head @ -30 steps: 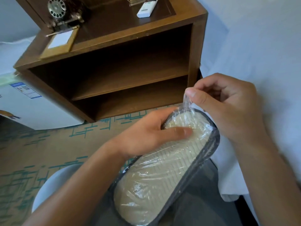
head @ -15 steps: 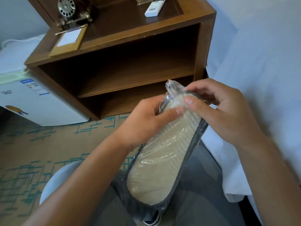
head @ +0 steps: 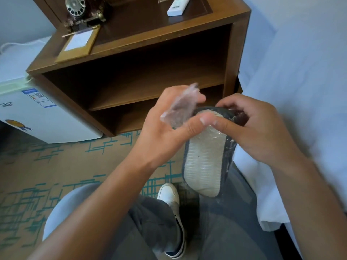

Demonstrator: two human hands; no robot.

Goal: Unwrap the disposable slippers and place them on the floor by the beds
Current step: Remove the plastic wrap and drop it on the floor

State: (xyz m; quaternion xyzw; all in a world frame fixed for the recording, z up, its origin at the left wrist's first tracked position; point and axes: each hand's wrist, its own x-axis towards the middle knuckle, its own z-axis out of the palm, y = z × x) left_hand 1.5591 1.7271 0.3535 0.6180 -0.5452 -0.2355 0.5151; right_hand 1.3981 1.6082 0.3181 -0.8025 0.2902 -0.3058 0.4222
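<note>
A pair of disposable slippers (head: 203, 162), pale ribbed sole up with a dark grey rim, hangs toe-down over my lap, still mostly inside clear plastic wrap. My right hand (head: 251, 126) grips the slippers' upper end, thumb on the sole. My left hand (head: 165, 126) pinches a torn flap of the clear plastic wrap (head: 180, 107) and holds it up and to the left of the slippers' top end. The bare top edge of the slippers shows between both hands.
A brown wooden nightstand (head: 238, 53) with open shelves stands ahead, carrying an old dial phone (head: 80, 12), a notepad holder (head: 78, 44) and a white remote (head: 176, 7). A white mini fridge (head: 43, 117) is at left. A white bed (head: 304, 91) lies at right. Patterned carpet (head: 56, 166) and my white shoe (head: 171, 201) are below.
The wrap has torn open at the top; my left hand has pulled its loose flap up and left. The slippers have tilted more upright and moved right, in my right hand.
</note>
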